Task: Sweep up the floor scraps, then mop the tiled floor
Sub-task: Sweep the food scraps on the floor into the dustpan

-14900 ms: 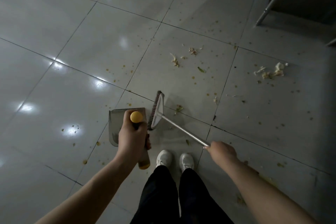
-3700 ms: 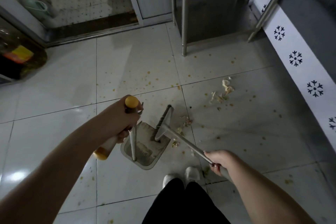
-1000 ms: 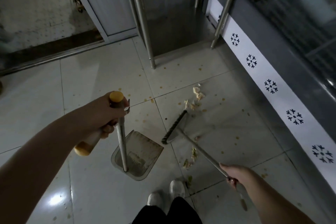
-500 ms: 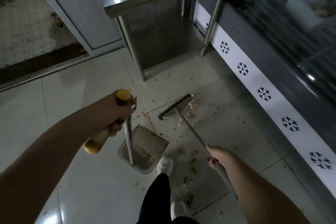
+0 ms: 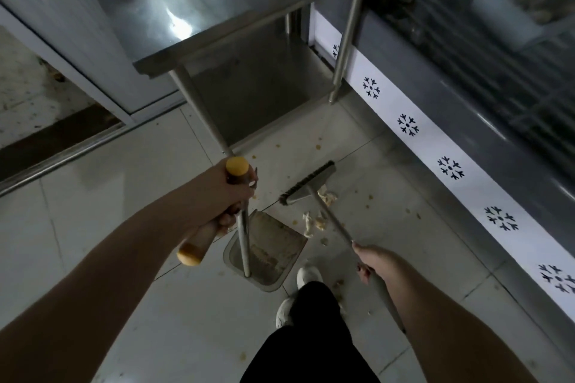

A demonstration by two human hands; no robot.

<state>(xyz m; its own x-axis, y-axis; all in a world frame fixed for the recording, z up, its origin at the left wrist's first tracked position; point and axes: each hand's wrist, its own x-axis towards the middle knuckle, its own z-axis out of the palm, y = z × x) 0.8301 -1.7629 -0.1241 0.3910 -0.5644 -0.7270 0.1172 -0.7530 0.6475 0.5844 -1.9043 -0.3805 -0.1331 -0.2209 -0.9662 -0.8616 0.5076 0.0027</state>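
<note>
Steel dustpan (image 5: 277,239), thin debris (image 5: 264,258) inside; scraps (image 5: 314,222) at its 1 o'clock. Left grip (image 5: 227,193) clasps its handle (image 5: 199,242), right grip (image 5: 376,261) the broom (image 5: 308,186).

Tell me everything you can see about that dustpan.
The dustpan is a dull grey, metal-looking tray with low walls, flat on the tiled floor, some dirt inside. A thin metal rod rises from its back to a yellow-ended grip, which the left hand holds. Its open edge faces pale scraps lying just beyond it.

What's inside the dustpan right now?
Dustpan: only thin pale residue streaks on its floor; no large scraps visible. Its upright handle rod covers a strip of the interior. Scraps lie outside, by its lip.
</note>
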